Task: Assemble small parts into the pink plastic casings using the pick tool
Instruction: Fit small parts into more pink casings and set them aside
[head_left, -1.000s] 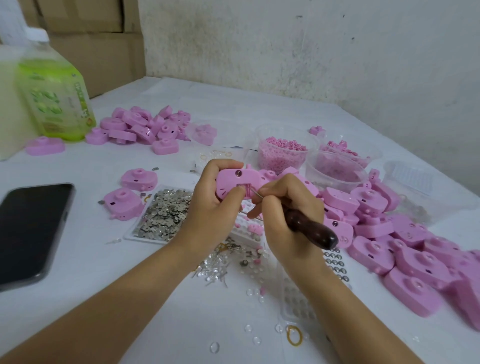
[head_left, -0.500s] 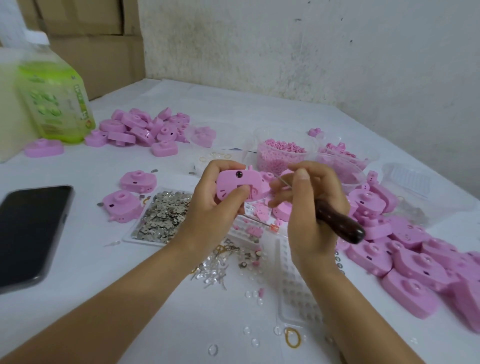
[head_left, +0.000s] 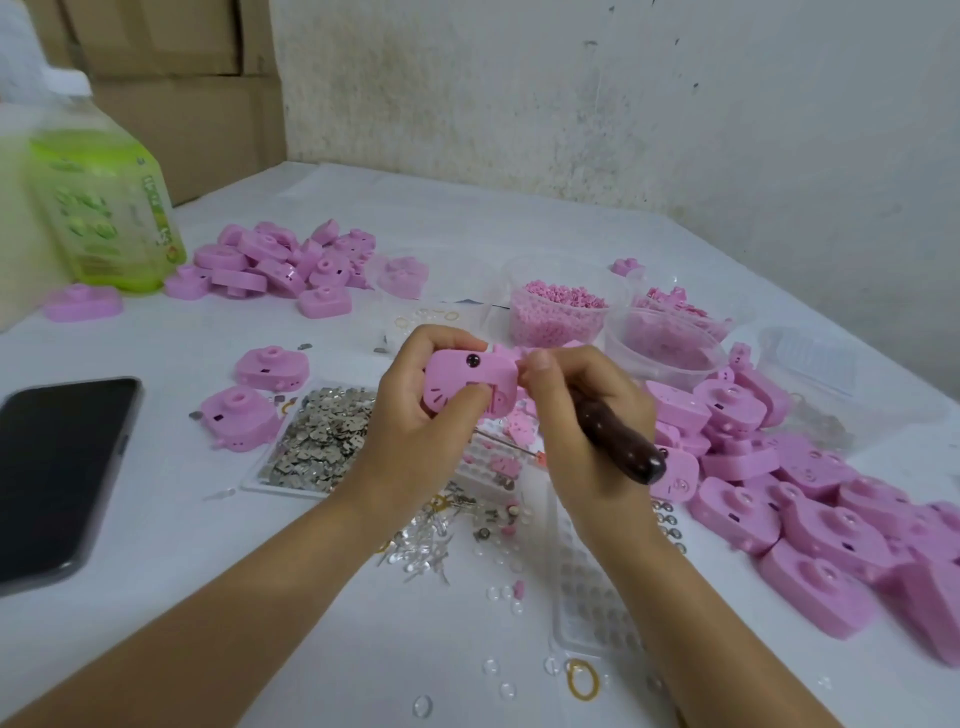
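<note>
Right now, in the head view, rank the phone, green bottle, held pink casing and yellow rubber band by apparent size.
1. Green bottle and phone: about alike; the phone is cropped, so unranked.
2. Held pink casing.
3. Yellow rubber band.

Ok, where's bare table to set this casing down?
Bare table lies between the phone and the tray of metal bits, nearer you. Also far centre, behind the tubs. Crowded: the casing pile on the right, and the loose bits at centre.
</note>
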